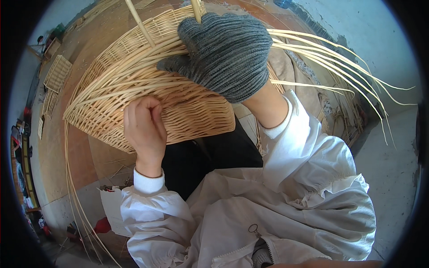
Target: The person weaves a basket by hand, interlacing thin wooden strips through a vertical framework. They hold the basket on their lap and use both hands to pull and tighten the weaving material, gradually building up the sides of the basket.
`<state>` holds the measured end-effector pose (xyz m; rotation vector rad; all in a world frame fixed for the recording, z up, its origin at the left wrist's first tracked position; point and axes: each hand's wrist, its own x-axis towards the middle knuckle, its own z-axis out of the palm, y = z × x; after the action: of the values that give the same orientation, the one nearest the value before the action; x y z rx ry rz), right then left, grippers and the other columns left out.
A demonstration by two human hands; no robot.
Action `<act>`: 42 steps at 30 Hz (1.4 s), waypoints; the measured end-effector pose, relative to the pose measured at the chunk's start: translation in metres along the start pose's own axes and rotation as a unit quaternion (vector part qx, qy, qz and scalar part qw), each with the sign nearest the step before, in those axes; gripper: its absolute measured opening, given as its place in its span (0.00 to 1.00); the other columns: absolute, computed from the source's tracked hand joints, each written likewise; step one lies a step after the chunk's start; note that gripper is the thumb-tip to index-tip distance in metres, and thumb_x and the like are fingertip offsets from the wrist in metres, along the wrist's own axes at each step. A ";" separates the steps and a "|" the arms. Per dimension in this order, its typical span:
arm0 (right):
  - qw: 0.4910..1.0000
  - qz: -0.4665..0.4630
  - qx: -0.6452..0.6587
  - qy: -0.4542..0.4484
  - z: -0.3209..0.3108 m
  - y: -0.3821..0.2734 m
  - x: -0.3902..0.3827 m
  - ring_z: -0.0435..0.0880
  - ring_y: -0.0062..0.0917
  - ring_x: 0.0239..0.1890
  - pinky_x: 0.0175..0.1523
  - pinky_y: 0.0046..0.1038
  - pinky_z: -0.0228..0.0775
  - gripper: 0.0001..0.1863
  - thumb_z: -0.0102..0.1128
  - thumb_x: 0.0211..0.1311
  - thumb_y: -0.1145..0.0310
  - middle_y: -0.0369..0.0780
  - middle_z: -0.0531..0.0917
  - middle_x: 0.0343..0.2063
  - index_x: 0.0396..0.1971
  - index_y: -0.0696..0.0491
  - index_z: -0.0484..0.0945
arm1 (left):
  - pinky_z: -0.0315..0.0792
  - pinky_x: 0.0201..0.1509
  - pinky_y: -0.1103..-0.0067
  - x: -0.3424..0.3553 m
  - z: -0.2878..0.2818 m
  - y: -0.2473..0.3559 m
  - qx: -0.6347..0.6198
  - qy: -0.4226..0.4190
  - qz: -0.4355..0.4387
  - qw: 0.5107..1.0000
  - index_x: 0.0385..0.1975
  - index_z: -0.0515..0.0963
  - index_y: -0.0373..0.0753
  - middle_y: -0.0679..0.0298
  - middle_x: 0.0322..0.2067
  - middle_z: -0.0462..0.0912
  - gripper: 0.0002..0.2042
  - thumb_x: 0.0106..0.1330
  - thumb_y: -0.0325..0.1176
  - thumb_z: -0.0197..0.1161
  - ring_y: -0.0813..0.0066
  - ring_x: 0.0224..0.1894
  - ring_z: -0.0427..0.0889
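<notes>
A pale wicker basket (196, 116) rests tilted across my lap, its woven side facing me. My right hand (230, 56), in a ribbed dark grey knit glove, is wrapped over the basket's upper edge with the thumb lying along the weave. An upright rod (195, 11) stands beside its fingers. Bare and curled, my left hand (145, 125) is closed against the woven side below the rim; whatever its fingers pinch is hidden. A second rod (140, 24) rises from the rim farther left. Loose willow strands (330, 51) fan out right of the glove.
More long strands (73, 178) hang from the basket's left end. A smaller wicker piece (58, 73) lies on the floor at far left. Brownish cloth (290, 71) lies behind my right wrist, near a pale wall (375, 35). A torn white carton (114, 210) stands at lower left.
</notes>
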<state>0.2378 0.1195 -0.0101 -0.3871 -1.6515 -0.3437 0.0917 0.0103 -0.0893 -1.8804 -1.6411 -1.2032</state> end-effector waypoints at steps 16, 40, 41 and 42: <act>0.923 -0.025 -0.149 -0.355 -0.016 0.000 0.019 0.73 0.29 0.19 0.27 0.29 0.67 0.25 0.50 0.61 0.46 0.40 0.72 0.14 0.29 0.57 0.74 | 0.67 0.44 0.76 -0.018 0.006 0.005 0.033 0.045 -0.001 0.998 0.26 0.81 0.38 0.65 0.27 0.80 0.08 0.45 0.24 0.71 0.68 0.36 0.76; 0.949 0.009 -0.137 -0.285 -0.027 -0.001 0.001 0.76 0.30 0.21 0.28 0.31 0.67 0.24 0.53 0.56 0.45 0.40 0.75 0.17 0.29 0.55 0.76 | 0.70 0.38 0.75 -0.002 0.002 0.008 0.191 -0.080 0.126 0.970 0.29 0.76 0.36 0.61 0.30 0.77 0.07 0.51 0.24 0.65 0.65 0.37 0.76; 0.949 0.011 -0.136 -0.284 -0.027 -0.002 0.001 0.76 0.30 0.21 0.28 0.32 0.67 0.24 0.53 0.56 0.45 0.40 0.75 0.17 0.29 0.55 0.76 | 0.70 0.39 0.74 -0.006 0.004 0.009 0.180 -0.075 0.108 0.975 0.29 0.75 0.36 0.61 0.30 0.77 0.06 0.52 0.24 0.64 0.64 0.36 0.76; 0.949 0.010 -0.136 -0.284 -0.027 -0.001 0.001 0.76 0.30 0.21 0.28 0.32 0.67 0.24 0.53 0.56 0.44 0.40 0.75 0.17 0.29 0.54 0.76 | 0.69 0.39 0.74 -0.009 0.008 0.010 0.165 -0.081 0.087 0.979 0.28 0.75 0.36 0.61 0.29 0.76 0.05 0.53 0.24 0.63 0.63 0.35 0.75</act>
<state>0.2614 0.1062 -0.0065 -0.7634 -2.1657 -0.4786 0.1047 0.0081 -0.0979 -1.8962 -1.6017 -0.6749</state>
